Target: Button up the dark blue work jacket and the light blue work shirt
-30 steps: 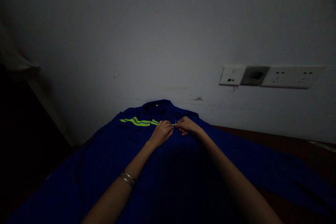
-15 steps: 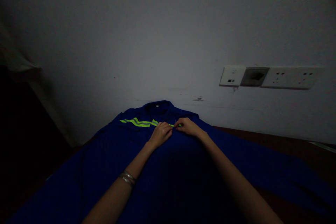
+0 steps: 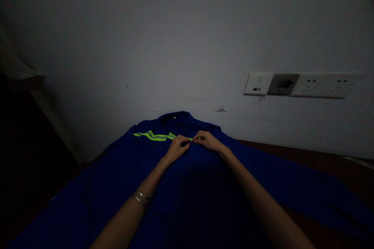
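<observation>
A blue long-sleeved work jacket point(image 3: 122, 179) lies spread out, its collar point(image 3: 178, 116) toward the wall. Across its chest runs a yellow-green and grey reflective strip point(image 3: 157, 137), partly covered by my fingers. My left hand point(image 3: 177, 148) is closed, pinching the jacket's fabric just below the strip near the middle of the chest. Close beside it, my right hand point(image 3: 207, 141) pinches the fabric at the strip, thumb and forefinger together. The fingertips of both hands almost meet. Whether a button or another small fastening is between them is too dark to tell.
Behind the jacket rises a pale wall point(image 3: 175, 46) with scuff marks. A row of switches and sockets point(image 3: 318, 85) is set in it at the right. The dark reddish-brown surface point(image 3: 277, 149) shows beside the right sleeve. Dark furniture point(image 3: 26, 136) stands at the left.
My right hand has shifted from a curled grip to a flatter pinch. My left fingers have bent more, raising a small fold of fabric. The jacket lies in the same place.
</observation>
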A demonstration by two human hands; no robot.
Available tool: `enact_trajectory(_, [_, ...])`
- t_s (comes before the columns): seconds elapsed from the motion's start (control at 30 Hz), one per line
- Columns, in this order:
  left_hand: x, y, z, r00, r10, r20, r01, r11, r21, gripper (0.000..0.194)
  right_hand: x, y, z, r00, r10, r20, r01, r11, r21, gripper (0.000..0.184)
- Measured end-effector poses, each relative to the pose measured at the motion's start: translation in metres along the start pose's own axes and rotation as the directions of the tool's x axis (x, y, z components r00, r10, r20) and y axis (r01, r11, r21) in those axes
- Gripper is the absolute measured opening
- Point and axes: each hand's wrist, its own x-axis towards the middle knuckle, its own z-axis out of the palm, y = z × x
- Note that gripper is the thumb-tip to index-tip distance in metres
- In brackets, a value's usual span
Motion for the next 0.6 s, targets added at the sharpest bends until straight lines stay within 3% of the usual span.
enact_trajectory(0.6, [0.0048, 0.0055, -0.0093, 0.998, 0.064, -0.024, -0.065, 0.997, -0.034, 0.014, -0.0027, -0.0009, -0.0073, 0.993, -0.01, 0.116, 0.003, 0.998, 0.058, 0.018])
